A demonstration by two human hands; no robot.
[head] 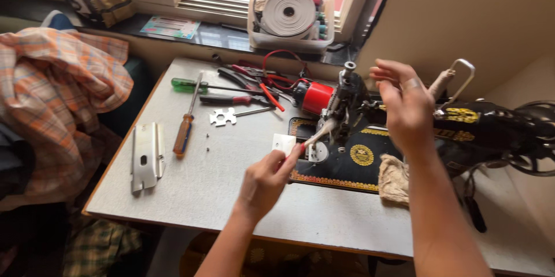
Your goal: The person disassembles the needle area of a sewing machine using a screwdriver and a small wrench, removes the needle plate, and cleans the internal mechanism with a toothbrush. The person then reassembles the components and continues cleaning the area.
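A black sewing machine [480, 129] with gold ornament stands on the right of a grey table [231, 179]. My left hand [266, 181] grips a small red-handled brush [315, 136] whose pale tip reaches the needle area above the round metal plate [317, 152]. My right hand [404, 106] hovers open in front of the machine's head, fingers spread, holding nothing. A red motor [315, 98] sits just behind the machine's left end.
Screwdrivers [185, 132], red-handled pliers [237, 99], a metal cover plate [144, 158] and a small toothed metal piece [223, 117] lie on the table's left. A dirty rag [394, 179] rests on the machine bed. A plastic box [291, 14] stands on the sill; checked cloth [52, 98] lies left.
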